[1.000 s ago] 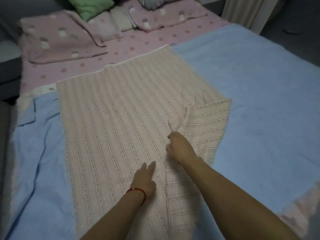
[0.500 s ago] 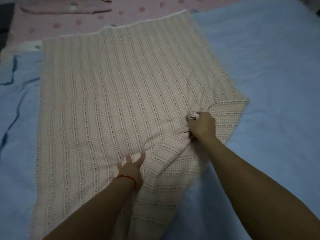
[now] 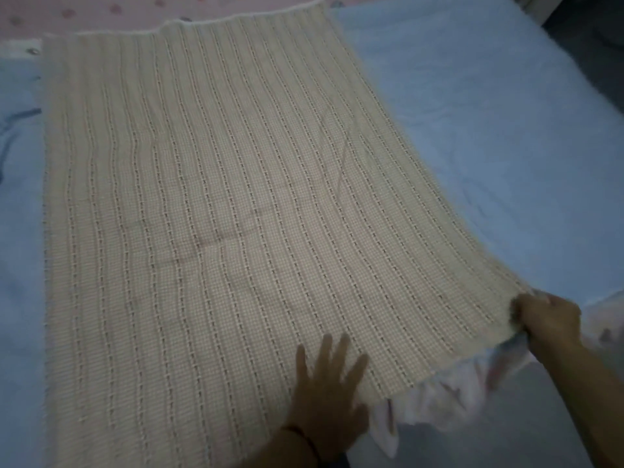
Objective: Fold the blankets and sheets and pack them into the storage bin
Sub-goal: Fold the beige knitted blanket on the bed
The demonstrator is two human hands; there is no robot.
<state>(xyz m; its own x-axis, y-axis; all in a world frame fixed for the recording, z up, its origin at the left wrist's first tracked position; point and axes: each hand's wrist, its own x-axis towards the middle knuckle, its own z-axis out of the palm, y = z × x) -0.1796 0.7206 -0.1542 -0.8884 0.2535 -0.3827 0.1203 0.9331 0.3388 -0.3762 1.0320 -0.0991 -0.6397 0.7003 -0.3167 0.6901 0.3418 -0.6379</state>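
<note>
A beige knitted blanket [image 3: 216,197] with lengthwise ribs lies spread flat across the bed, on top of a light blue blanket [image 3: 472,136]. My left hand [image 3: 327,393], a red band at its wrist, presses flat with spread fingers on the beige blanket's near edge. My right hand [image 3: 543,322] grips the blanket's near right corner, pulled out to the right. No storage bin is in view.
A pink dotted sheet [image 3: 101,8] shows along the top edge. White and pink fabric [image 3: 439,403] hangs crumpled below the blanket's near right corner. A dark floor [image 3: 591,45] lies past the bed's right side.
My right hand has pulled the folded-over corner out to the right, so the beige blanket now lies flat. My left hand moved right along the near edge. The view tilted down.
</note>
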